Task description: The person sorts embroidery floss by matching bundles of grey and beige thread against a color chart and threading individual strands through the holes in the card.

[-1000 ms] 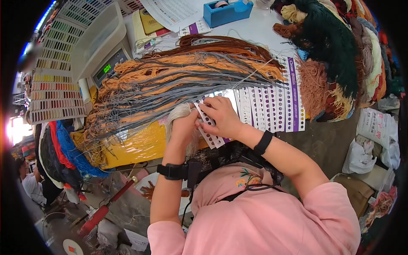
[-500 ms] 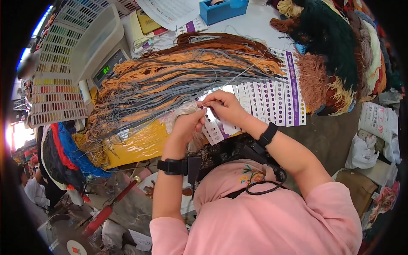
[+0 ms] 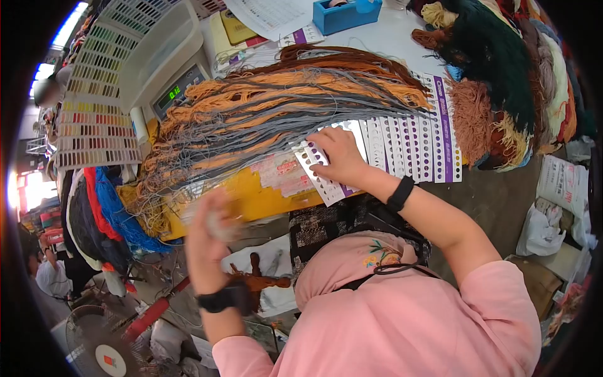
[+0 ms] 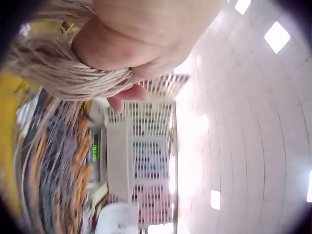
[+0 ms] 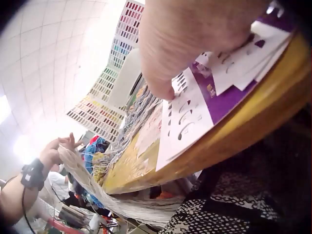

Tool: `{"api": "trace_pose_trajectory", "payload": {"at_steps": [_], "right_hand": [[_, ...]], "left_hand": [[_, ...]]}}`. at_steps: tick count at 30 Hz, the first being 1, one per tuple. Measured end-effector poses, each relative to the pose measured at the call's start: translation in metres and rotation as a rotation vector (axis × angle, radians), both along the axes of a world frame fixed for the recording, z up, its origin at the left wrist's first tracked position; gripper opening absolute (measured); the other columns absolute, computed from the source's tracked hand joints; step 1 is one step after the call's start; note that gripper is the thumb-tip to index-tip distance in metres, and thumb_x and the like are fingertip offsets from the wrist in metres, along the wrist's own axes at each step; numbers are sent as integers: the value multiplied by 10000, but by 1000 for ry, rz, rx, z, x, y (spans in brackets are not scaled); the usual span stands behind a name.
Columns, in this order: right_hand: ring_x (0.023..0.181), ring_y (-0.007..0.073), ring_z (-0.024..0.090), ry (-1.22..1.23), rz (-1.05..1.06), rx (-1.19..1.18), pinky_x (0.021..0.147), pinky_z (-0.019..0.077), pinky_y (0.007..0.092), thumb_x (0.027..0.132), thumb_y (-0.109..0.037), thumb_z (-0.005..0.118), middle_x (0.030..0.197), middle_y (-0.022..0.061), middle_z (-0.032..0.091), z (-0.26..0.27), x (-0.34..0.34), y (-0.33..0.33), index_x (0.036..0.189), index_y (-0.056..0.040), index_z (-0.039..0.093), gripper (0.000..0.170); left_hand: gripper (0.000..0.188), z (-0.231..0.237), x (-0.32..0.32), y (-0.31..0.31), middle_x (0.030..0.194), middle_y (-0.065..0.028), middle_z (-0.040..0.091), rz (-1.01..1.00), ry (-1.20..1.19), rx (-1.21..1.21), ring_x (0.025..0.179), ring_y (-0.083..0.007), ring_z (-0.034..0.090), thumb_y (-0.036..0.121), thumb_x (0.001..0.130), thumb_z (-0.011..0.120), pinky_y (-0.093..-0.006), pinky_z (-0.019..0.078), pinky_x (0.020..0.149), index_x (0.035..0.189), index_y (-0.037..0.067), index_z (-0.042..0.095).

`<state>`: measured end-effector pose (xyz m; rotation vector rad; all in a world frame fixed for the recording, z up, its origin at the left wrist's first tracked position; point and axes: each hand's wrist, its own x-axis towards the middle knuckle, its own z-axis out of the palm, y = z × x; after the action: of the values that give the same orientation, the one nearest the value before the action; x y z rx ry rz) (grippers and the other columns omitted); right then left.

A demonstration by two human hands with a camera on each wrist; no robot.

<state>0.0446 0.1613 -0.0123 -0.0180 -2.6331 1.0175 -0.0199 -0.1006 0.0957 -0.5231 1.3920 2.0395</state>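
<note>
My left hand [image 3: 210, 220], blurred in the head view, is off the table's front left edge. A pale cream yarn hank [image 4: 63, 73] is gripped in it, and in the right wrist view the strands [image 5: 131, 207] trail down from that hand. My right hand [image 3: 342, 157] rests on a white punched card [image 3: 321, 182] at the front edge, thumb and fingers spread over it. Overlapping punched cards [image 3: 448, 138] with purple bands lie to its right. Behind both hands stretch long grey and orange yarn strands [image 3: 264, 107].
At the back left stand a scale [image 3: 179, 91] with a green display and color sample charts [image 3: 97, 94]. A blue tape dispenser [image 3: 347, 16] is at the back. Yarn bundles [image 3: 502, 81] heap at the right; a fan [image 3: 103, 352] stands low at the left.
My left hand has moved left and away from my right hand, carrying the cream hank. My right hand has gone from fingers together near the hank to lying on the card.
</note>
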Motion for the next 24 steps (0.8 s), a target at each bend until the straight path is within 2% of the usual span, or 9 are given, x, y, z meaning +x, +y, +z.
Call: {"api": "trace_pose_trajectory", "payload": {"at_steps": [1,3,4,7,9,12,18,21,24], "right_hand": [[843,247,454,9,23,-107,739,340,345,574,-151,662,866,80,471,4,2,0,917,-103,545,365],[817,245,473,24,65,-318,706,369,338,594,-117,658,827,82,480,14,7,0,855,-100,570,276],[677,182,520,21,62,-349,592,412,277,663,-74,627,727,59,526,31,11,-5,771,-52,586,118],[540,100,512,-540,104,-1281,494,397,208,718,-89,602,655,33,559,77,21,-23,766,-11,588,93],[483,60,501,-545,110,-1306,430,366,166,743,-87,581,625,30,568,72,22,-28,759,10,595,99],[489,66,506,-541,92,-1384,424,363,174,744,-78,569,605,28,558,71,23,-30,764,3,602,90],[462,66,486,-484,120,-1418,407,357,178,747,-69,551,576,32,543,73,25,-28,745,8,599,90],[445,63,472,-472,124,-1401,400,351,173,740,-58,547,570,33,541,69,28,-21,736,10,596,84],[435,56,456,-519,50,-1355,407,361,171,726,-47,544,575,34,542,72,31,-21,729,15,597,81]], "left_hand": [[300,-19,10,16,912,-66,511,-146,-50,266,702,-111,489,243,849,452,-250,445,602,1026,2,478],[397,-9,32,69,1014,-86,500,-102,-94,177,851,-156,492,320,875,378,-300,443,701,1090,-6,445],[422,-13,36,81,1029,-98,499,-134,-80,225,858,-168,498,337,878,358,-309,443,707,1102,-12,437],[479,-26,39,97,1047,-125,504,-254,-41,378,860,-194,517,370,885,313,-327,442,724,1130,-27,416],[490,-31,39,99,1024,-131,516,-354,-17,501,839,-198,530,369,888,300,-326,441,733,1138,-38,406],[466,-17,42,100,961,-126,535,-226,-25,442,781,-189,543,335,887,330,-318,449,701,1134,-53,407],[361,-24,50,99,942,-124,540,-273,158,291,782,-178,549,234,870,409,-299,473,653,1089,-48,465],[345,-17,50,102,964,-116,536,-191,12,350,832,-188,549,221,867,418,-305,480,680,1082,-43,475],[350,-24,50,99,1024,-117,519,-225,6,381,891,-202,539,229,868,414,-319,479,710,1090,-36,470]]}}
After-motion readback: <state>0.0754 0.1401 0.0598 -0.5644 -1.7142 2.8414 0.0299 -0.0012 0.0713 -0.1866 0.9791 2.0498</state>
